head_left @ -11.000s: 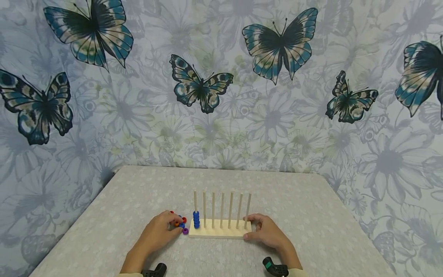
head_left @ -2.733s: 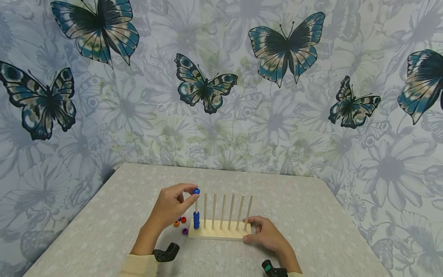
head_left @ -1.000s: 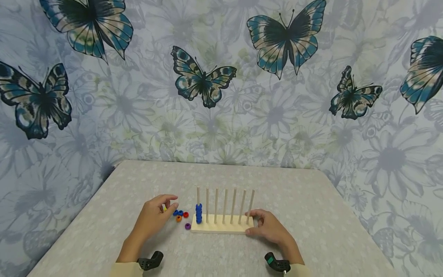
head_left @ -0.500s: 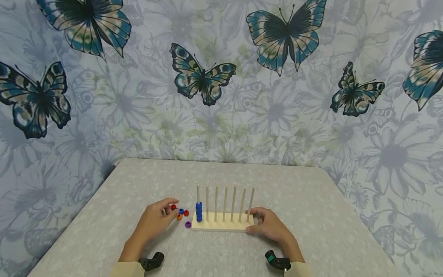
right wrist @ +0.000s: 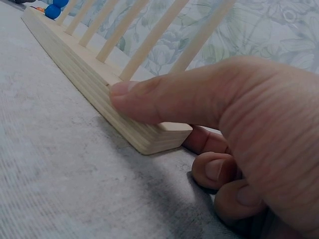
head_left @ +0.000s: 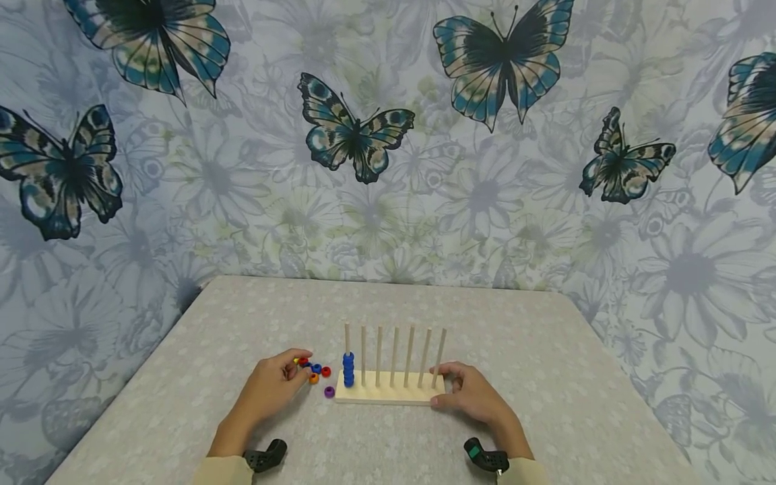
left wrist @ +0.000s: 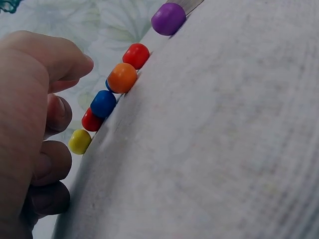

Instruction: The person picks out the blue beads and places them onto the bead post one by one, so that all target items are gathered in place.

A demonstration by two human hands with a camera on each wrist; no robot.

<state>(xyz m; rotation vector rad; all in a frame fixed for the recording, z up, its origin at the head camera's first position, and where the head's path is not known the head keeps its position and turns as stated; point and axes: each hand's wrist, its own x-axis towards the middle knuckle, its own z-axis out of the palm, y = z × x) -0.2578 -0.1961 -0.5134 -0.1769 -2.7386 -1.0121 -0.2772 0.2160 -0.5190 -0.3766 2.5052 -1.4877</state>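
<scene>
My right hand (head_left: 471,396) grips the right end of a wooden peg stand (head_left: 388,396), thumb along the front edge and fingers behind. The leftmost of its several upright pegs carries a stack of blue beads (head_left: 348,370); the others are bare. To the left, my left hand (head_left: 267,385) hovers beside loose beads, fingers loosely bent with nothing between them. The left wrist view shows a yellow bead (left wrist: 80,142) nearest the fingers, then red, a blue bead (left wrist: 103,104), an orange bead (left wrist: 122,78) and another red bead (left wrist: 136,56). A purple bead (left wrist: 168,19) lies closest to the stand.
A patterned cloth covers the table (head_left: 515,337), whose far edge meets a wall (head_left: 388,236) printed with flowers and butterflies. Black wrist devices sit on both forearms, including the left one (head_left: 267,457).
My left hand set a blue bead on the leftmost peg, raising the stack, then returned to the loose beads. In the last second it shifted slightly. The right hand kept its grip.
</scene>
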